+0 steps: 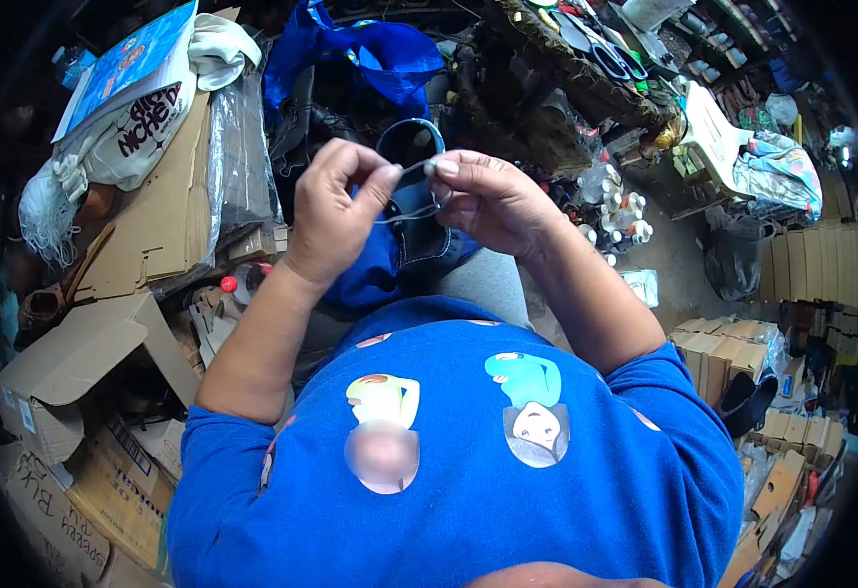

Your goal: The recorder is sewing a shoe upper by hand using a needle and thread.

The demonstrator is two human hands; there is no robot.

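Note:
A pale thin cord (411, 169) is stretched between my two hands above my lap, and a loose loop of it hangs lower down. My left hand (339, 208) pinches the cord between thumb and forefinger. On the other side, my right hand (496, 199) has its thumb and fingertips pressed together on it. Just beneath them rests a dark blue shoe-like piece (425, 247) with a round opening and pale stitching along its edge. My hands partly cover it, so its full shape is hidden.
Flattened cardboard (145, 240) with a cloth bag (154, 137) is stacked at left, above an open carton (76, 353). A blue plastic bag (375, 59) lies ahead. Scissors (610, 61) sit on a cluttered bench at far right. Small bottles (630, 220) stand on the floor near a white chair (708, 127).

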